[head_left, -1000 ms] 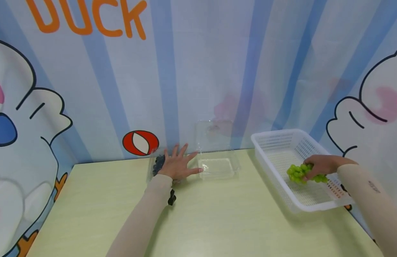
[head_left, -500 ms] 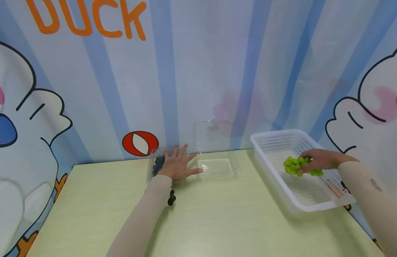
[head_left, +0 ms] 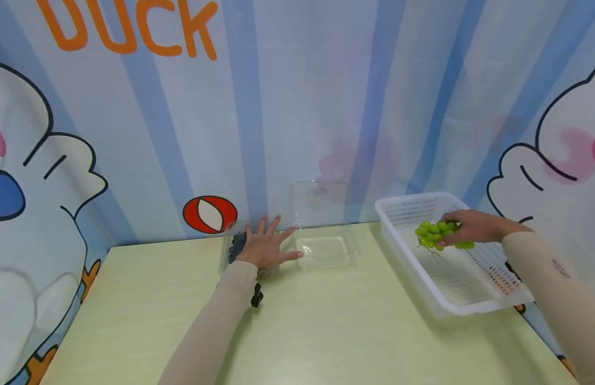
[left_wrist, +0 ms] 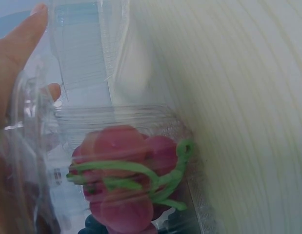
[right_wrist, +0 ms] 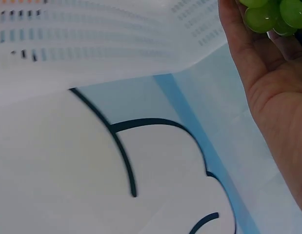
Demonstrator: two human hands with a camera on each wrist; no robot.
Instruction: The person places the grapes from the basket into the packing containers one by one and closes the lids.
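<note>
Over the white basket (head_left: 458,280), green grapes (head_left: 428,233) are being gripped by the right hand (head_left: 472,225); a clear fruit box (left_wrist: 126,113) is being partly covered by the left hand (head_left: 266,250), fingers spread.

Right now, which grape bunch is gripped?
The green bunch: the right hand holds it, while the red bunch and dark bunch lie in the clear box by the left hand.

High, forward-downward head view, close wrist views, clear box (left_wrist: 122,115) common to head and left wrist
</note>
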